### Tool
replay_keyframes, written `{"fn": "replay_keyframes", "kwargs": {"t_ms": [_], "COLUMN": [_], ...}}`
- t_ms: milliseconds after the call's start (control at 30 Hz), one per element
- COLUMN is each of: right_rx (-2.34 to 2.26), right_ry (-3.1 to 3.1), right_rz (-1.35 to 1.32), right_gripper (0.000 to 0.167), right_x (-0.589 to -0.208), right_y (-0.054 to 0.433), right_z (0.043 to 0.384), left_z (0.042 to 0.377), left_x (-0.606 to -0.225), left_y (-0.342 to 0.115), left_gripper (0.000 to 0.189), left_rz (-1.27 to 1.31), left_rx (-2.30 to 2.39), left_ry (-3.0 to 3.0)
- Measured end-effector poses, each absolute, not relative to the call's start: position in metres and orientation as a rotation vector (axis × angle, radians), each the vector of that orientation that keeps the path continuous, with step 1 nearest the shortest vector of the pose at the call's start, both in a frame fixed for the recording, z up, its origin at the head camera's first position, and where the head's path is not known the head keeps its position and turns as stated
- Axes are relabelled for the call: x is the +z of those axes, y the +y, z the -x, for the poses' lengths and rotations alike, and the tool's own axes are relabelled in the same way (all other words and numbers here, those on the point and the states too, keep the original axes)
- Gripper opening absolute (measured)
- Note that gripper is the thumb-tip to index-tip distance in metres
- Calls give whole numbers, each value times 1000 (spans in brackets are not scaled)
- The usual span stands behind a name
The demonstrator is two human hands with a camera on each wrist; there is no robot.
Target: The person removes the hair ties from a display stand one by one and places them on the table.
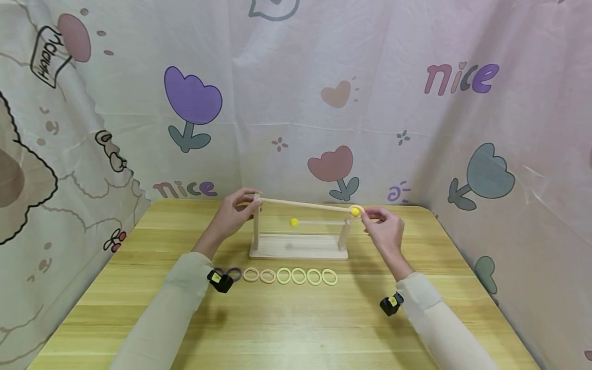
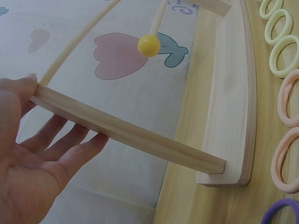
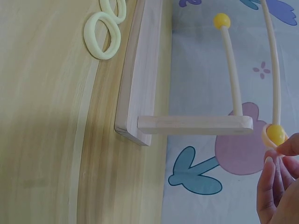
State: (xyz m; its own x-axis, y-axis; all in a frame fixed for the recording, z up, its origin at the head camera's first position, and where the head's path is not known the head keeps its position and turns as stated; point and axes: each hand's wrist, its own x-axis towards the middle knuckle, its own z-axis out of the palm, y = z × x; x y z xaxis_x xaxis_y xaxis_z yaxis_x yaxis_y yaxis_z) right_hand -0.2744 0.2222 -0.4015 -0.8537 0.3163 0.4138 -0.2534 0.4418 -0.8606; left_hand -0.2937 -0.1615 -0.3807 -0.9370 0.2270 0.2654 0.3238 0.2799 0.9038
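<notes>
A wooden stand (image 1: 298, 247) has a tall post on the left, a short post on the right, and a rod reaching sideways from each. My left hand (image 1: 234, 211) holds the top of the tall post (image 2: 131, 132), thumb at the rod's root and fingers along the far side. Between thumb and fingers, my right hand (image 1: 385, 229) pinches a peach hair tie (image 3: 267, 136). That ring loops around the yellow ball (image 3: 277, 135) on the free end of the upper rod (image 1: 305, 205). The lower rod (image 3: 232, 70) ends in another yellow ball (image 2: 149, 45), which nothing touches.
In front of the stand lies a row of hair ties: purple (image 1: 235, 274), peach (image 1: 251, 275) and several pale yellow (image 1: 298, 276). All are on the wood-grain table (image 1: 296, 324). A printed cloth (image 1: 287, 103) hangs behind and at the sides.
</notes>
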Motion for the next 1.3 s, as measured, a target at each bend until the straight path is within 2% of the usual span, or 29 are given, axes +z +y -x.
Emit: {"fn": "replay_keyframes", "kwargs": {"t_ms": [767,1300], "right_rx": [1429,1428], "right_ry": [-2181,-2382], "right_rz": [106,170], "right_gripper": [18,21], "right_x": [-402,-397], "right_y": [230,257], "right_z": [281,272], "left_z": [295,295], "left_x": [-381,-382], "left_y": [-161,-161], "left_gripper": [36,36], "left_rz": [522,543], "left_rx": [-1767,-1799], "left_ry": [-2439,-2415]}}
